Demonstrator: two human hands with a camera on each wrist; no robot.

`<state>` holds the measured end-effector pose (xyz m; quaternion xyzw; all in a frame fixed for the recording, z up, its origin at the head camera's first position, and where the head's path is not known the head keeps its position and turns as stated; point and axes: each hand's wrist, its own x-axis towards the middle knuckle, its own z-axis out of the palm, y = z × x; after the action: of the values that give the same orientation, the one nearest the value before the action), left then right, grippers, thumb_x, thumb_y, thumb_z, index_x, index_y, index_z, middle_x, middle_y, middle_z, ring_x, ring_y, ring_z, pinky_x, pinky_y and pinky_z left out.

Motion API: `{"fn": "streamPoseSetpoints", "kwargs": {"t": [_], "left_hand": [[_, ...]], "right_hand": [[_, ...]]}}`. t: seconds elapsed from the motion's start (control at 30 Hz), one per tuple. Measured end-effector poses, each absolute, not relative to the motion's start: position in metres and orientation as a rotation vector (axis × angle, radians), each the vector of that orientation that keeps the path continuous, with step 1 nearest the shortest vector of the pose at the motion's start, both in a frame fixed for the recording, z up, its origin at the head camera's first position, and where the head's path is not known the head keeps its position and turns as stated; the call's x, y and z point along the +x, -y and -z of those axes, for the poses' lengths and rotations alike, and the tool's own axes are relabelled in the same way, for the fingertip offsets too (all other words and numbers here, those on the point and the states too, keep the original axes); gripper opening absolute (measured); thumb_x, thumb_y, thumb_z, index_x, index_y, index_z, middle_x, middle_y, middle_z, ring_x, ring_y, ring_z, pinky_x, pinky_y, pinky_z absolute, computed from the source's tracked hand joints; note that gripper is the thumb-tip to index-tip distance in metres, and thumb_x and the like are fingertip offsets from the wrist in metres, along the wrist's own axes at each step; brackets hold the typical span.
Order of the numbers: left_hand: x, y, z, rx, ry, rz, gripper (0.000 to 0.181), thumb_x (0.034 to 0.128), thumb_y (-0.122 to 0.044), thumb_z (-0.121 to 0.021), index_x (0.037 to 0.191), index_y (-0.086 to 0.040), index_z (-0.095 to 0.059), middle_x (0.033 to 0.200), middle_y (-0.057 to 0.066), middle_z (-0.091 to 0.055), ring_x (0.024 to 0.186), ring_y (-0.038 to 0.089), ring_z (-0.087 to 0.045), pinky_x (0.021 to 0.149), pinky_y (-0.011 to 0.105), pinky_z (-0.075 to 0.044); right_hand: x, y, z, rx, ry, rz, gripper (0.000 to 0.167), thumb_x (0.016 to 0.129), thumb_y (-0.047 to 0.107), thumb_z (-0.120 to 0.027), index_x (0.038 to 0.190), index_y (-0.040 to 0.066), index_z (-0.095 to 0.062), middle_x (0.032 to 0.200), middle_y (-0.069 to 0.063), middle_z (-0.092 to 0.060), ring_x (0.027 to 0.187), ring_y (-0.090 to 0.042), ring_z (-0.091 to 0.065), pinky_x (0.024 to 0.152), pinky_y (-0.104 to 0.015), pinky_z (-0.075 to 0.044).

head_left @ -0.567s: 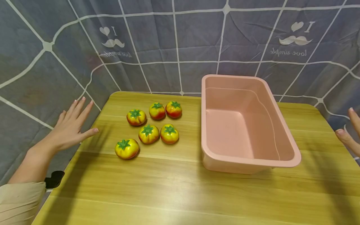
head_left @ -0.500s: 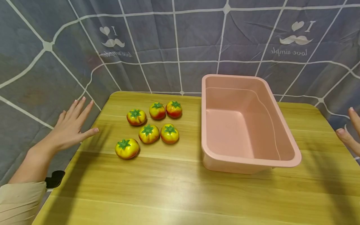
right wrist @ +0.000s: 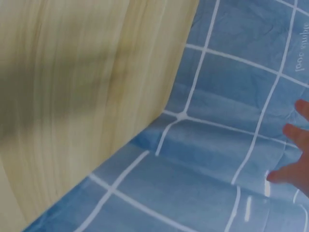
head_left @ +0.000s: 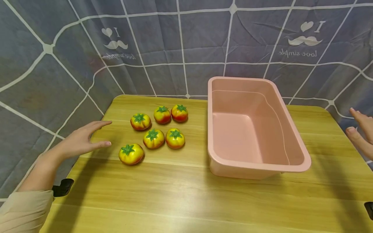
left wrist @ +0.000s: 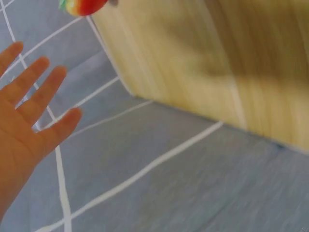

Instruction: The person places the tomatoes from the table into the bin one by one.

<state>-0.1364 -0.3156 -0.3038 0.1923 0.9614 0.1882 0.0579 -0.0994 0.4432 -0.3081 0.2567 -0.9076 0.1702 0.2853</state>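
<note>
My left hand [head_left: 75, 141] hovers over the table's left edge, thumb and fingers extended and apart, holding nothing. Closest to it lies a yellow tomato-like fruit [head_left: 131, 154] with a green star-shaped top, not touched. Several similar yellow-red fruits [head_left: 153, 139] sit behind and to the right of that one. At the right border of the head view, my right hand [head_left: 362, 131] is partly cut off; its visible fingers are spread and hold nothing. A pink plastic tub [head_left: 259, 166] stands right of the fruits, its visible inside bare. The left wrist view shows spread fingers [left wrist: 41, 96].
The wooden table [head_left: 163, 197] carries the fruits and the tub. Grey cloth [head_left: 204, 38] with white lines hangs behind it and at both sides. In the right wrist view, the table edge meets the same cloth [right wrist: 231, 96], which looks bluish there.
My left hand has turned and moved slightly right, toward the fruits, its fingers now closer together. My right hand has shifted a little left into view. Fruits and tub have stayed in place.
</note>
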Motion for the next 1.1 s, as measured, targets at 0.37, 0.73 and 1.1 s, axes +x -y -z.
{"fn": "streamPoseSetpoints", "kwargs": {"t": [0.37, 0.73, 1.1], "left_hand": [[-0.132, 0.297, 0.342, 0.585, -2.644, -0.902, 0.076, 0.0787, -0.028, -0.075, 0.14, -0.004, -0.037, 0.14, 0.024, -0.033, 0.12, 0.046, -0.039, 0.085, 0.065, -0.038], [-0.132, 0.293, 0.361, 0.663, -2.579, -0.963, 0.076, 0.0728, -0.023, -0.081, 0.135, -0.001, -0.043, 0.132, 0.023, -0.045, 0.112, 0.041, -0.046, 0.081, 0.054, -0.046], [-0.137, 0.289, 0.371, 0.706, -2.594, -0.934, 0.072, 0.0705, -0.027, -0.082, 0.128, -0.002, -0.049, 0.126, 0.02, -0.05, 0.111, 0.038, -0.047, 0.086, 0.051, -0.044]], "right_hand": [[-0.113, -0.396, 0.292, 0.206, 2.793, -1.01, 0.051, 0.102, 0.017, -0.035, 0.15, 0.02, -0.017, 0.135, 0.007, -0.041, 0.121, 0.005, -0.036, 0.107, -0.024, -0.025], [-0.152, -0.36, 0.292, 0.418, 2.475, -2.128, 0.04, 0.1, 0.004, -0.037, 0.134, 0.023, -0.046, 0.099, 0.002, -0.065, 0.084, -0.011, -0.064, 0.07, -0.02, -0.051], [-0.163, -0.34, 0.294, 0.283, 2.123, -2.661, 0.036, 0.097, -0.001, -0.041, 0.122, 0.016, -0.06, 0.094, -0.005, -0.068, 0.079, -0.017, -0.066, 0.067, -0.027, -0.054]]}}
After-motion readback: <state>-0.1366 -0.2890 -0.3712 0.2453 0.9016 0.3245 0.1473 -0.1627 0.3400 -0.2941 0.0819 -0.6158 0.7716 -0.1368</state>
